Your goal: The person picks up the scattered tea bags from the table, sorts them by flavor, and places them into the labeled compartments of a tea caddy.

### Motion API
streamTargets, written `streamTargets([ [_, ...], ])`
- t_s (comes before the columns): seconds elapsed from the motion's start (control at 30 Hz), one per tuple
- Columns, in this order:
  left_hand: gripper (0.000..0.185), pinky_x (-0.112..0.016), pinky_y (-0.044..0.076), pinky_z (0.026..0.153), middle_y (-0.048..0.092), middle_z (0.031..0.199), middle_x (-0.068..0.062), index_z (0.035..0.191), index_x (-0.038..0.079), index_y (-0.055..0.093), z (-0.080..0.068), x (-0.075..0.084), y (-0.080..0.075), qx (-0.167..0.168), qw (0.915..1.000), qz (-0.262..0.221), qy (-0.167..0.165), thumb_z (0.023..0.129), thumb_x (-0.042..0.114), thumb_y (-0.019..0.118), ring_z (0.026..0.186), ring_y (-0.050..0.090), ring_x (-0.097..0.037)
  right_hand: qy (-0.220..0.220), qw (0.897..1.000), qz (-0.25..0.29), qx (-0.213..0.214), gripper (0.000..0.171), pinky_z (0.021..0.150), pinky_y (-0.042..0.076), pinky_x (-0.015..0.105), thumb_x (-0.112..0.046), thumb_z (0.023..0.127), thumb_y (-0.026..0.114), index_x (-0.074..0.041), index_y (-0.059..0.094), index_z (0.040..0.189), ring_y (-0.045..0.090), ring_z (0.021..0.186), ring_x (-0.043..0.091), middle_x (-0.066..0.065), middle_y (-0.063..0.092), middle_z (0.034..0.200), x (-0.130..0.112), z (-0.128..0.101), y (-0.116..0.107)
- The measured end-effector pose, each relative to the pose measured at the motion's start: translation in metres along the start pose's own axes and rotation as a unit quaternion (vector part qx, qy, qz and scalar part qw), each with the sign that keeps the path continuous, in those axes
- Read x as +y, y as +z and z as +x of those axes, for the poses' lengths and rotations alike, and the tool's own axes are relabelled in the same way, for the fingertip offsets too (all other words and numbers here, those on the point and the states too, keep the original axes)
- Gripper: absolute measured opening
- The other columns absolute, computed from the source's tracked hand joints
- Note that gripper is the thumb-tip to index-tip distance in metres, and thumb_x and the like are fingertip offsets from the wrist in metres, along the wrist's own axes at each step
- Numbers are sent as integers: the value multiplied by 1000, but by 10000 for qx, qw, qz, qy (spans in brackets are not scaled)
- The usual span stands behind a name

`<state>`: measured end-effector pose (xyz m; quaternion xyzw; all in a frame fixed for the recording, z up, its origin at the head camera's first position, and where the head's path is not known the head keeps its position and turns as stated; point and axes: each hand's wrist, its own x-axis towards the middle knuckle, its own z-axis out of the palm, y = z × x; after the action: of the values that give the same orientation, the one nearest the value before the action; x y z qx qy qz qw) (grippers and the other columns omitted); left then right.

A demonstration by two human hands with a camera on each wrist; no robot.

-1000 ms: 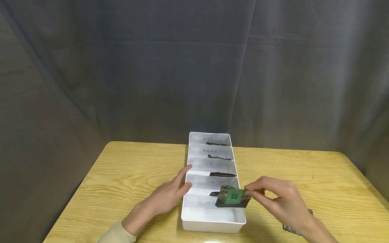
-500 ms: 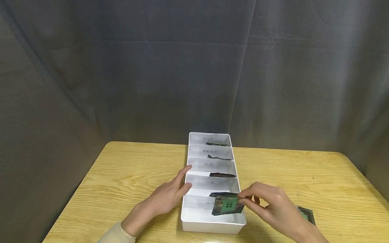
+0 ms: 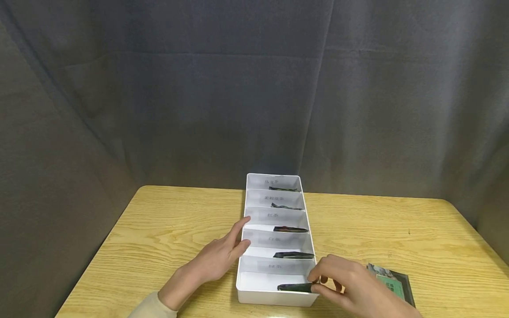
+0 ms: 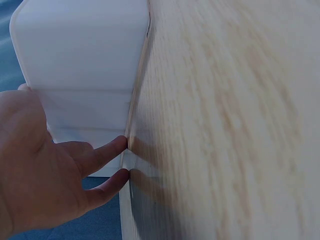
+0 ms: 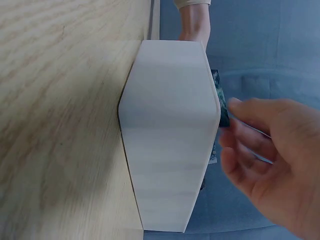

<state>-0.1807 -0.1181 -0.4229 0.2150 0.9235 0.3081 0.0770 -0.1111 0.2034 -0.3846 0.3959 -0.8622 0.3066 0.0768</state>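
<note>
A white divided tray [image 3: 274, 301] stands lengthwise on the wooden table [image 3: 167, 229]. My right hand [image 3: 318, 285] pinches the right end of a dark tea packet [image 3: 294, 288], which lies low in the nearest compartment. The right wrist view shows that packet's edge [image 5: 220, 102] above the tray's outer wall [image 5: 170, 150], with my right hand [image 5: 230, 122] at it. My left hand [image 3: 240, 240] lies with straight fingers against the tray's left wall. In the left wrist view, the left hand [image 4: 120, 159] touches the white wall [image 4: 85, 55].
Dark packets lie in the other compartments, the nearest of them [image 3: 293, 255] just behind the held one. More packets [image 3: 391, 282] lie on the table right of my right hand. A dark curtain hangs behind the table.
My right hand has lowered the green-labelled packet from above the tray's near end down into the nearest compartment. The packets on the table at right are uncovered. The left hand stayed still.
</note>
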Motion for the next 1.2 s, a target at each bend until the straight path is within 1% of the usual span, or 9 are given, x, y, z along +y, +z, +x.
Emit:
streamTargets([
  [0.1,58,-50,50,85,63,131,-23,158,37,10,-1,0,0,-11,10000,-17,-11,106,54,28,92,68,-27,67,9999,11,-153,15,61,48,15,-24,93,70,-35,65,104,53,81,-6,-23,62,96,1,-3,0],
  [0.2,58,-50,50,86,63,132,-23,158,37,10,-1,0,0,-9,10000,-36,-20,106,54,29,93,67,-27,-40,10000,-7,-72,18,60,46,14,-22,93,71,-34,65,105,52,80,-6,-22,62,97,3,-4,0],
  [0.3,58,-51,50,87,63,131,-22,158,36,10,-2,-1,-1,4,10000,-35,-28,106,55,28,94,68,-28,-234,9996,-127,112,23,64,45,11,-18,91,73,-32,65,106,53,81,-5,-21,63,98,6,-6,-2],
  [0.4,59,-50,50,85,64,130,-22,158,36,10,-2,-1,-1,1,10000,-28,-27,106,56,27,90,67,-25,-326,9983,-357,339,29,66,42,8,-13,87,77,-31,65,106,53,81,-5,-20,63,98,9,-9,-6],
  [0.6,58,-49,50,82,64,129,-22,158,38,10,-1,-1,-1,5,10000,-37,-1,106,56,28,86,66,-23,-397,9945,-656,711,30,62,39,5,-11,87,77,-30,63,105,52,80,-5,-17,63,95,21,-17,-17],
  [0.77,58,-53,50,88,64,129,-23,157,40,10,-1,-1,0,11,10000,-52,5,105,58,27,96,69,-31,2,9938,-777,797,41,59,38,5,-2,82,78,-33,63,105,52,76,-7,-19,64,96,32,-28,-26],
  [0.87,58,-52,50,88,64,130,-23,158,39,10,-1,0,0,15,10000,-33,-19,105,59,26,93,68,-30,254,9927,-878,788,46,60,39,7,0,79,80,-34,64,105,53,77,-6,-21,63,98,38,-34,-31],
  [1.03,59,-49,50,82,65,128,-22,158,40,10,1,-1,0,34,10000,25,-23,104,60,26,78,63,-20,1042,9885,-928,587,34,56,43,14,-9,85,78,-33,65,106,52,77,-7,-21,64,98,47,-43,-37],
  [1.2,59,-51,50,86,66,127,-20,157,40,10,1,-2,1,15,10000,22,-7,104,60,26,89,67,-25,1701,9799,-1014,236,25,57,45,19,-20,87,77,-25,69,110,55,83,-1,-10,68,103,61,-50,-42],
])
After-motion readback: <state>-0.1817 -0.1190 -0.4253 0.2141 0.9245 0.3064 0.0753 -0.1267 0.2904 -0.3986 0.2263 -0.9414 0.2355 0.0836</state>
